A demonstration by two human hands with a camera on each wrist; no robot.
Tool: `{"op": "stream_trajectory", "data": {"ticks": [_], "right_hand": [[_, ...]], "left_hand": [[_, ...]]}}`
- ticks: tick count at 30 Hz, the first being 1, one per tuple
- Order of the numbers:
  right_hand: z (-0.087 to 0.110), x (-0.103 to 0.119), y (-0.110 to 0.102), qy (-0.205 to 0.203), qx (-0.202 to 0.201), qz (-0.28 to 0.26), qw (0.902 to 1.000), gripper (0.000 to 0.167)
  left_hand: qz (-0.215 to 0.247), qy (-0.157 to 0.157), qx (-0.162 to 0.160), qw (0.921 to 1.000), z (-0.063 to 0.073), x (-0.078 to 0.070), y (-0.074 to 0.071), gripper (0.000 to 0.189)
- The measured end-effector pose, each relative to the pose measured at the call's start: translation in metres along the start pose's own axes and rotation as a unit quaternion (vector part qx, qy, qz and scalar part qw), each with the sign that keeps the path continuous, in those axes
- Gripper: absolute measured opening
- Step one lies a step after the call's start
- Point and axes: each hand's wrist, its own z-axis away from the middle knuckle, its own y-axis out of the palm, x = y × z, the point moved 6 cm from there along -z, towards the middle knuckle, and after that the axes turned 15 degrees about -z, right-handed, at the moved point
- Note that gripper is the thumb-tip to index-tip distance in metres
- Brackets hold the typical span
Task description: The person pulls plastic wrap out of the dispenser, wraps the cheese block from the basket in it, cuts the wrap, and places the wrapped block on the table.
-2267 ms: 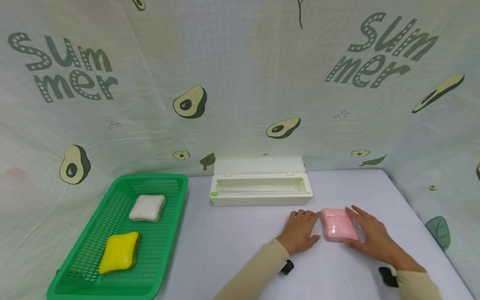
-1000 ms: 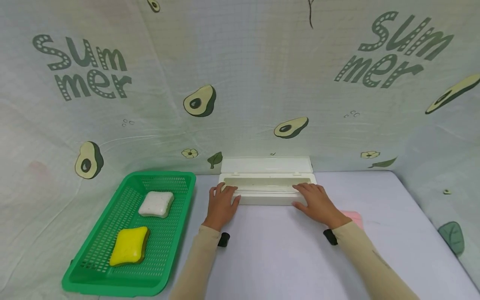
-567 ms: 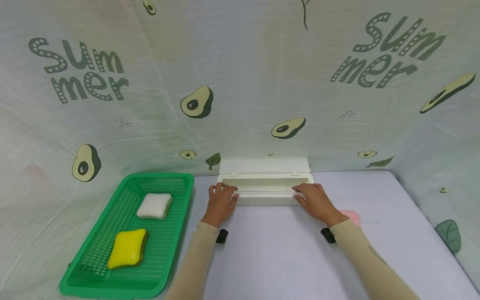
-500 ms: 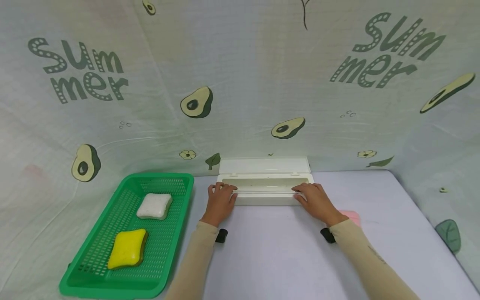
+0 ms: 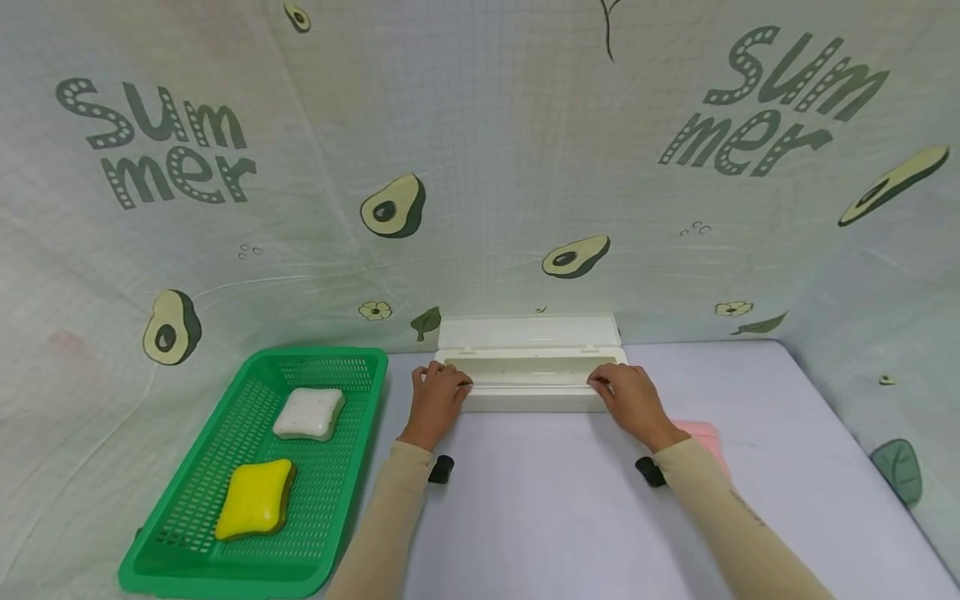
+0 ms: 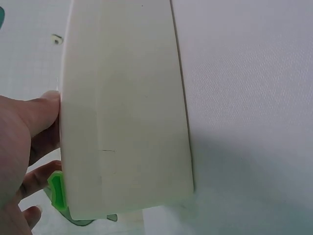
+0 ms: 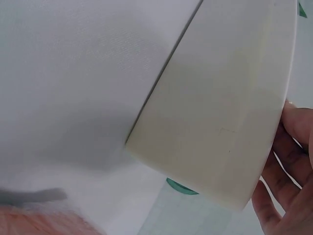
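A long white plastic wrap dispenser [image 5: 536, 402] stands at the back of the table, its lid [image 5: 527, 332] raised. A green slider [image 6: 57, 192] sits on its front edge in the left wrist view. My left hand [image 5: 435, 404] is at the dispenser's left end, thumb and fingertips together at the front rim, pinching what looks like the edge of the clear wrap. At the right end my right hand [image 5: 632, 402] pinches the same way. Both hands' fingers are partly hidden behind the dispenser in the wrist views. A pink pack [image 5: 703, 435] lies partly behind my right forearm.
To the left, a green mesh basket [image 5: 367, 433] holds a white sponge-like block [image 5: 307, 412] and a yellow sponge [image 5: 253, 498]. A cloth backdrop [image 5: 480, 125] with printed avocados hangs right behind the table [image 5: 540, 517].
Both hands have left the pink pack and moved left to the two ends of the dispenser. Since half a second ago, thumbs and fingertips have come together at its front rim.
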Motion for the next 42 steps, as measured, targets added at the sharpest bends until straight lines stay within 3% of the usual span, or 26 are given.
{"op": "stream_trajectory", "data": {"ticks": [20,27,42], "right_hand": [[0.002,-0.004,-0.003,0.011,-0.027,0.012,0.9995,0.007],[0.003,-0.002,-0.004,-0.011,-0.018,0.020,0.9996,0.015],[0.006,0.002,-0.011,-0.032,-0.058,0.006,0.9978,0.016]], "left_hand": [[-0.069,0.024,-0.062,0.9954,-0.001,-0.005,-0.005,0.013],[-0.087,0.022,-0.082,0.9926,0.002,-0.003,-0.006,0.011],[-0.086,0.013,-0.118,0.9892,0.004,0.004,-0.010,0.008]]}}
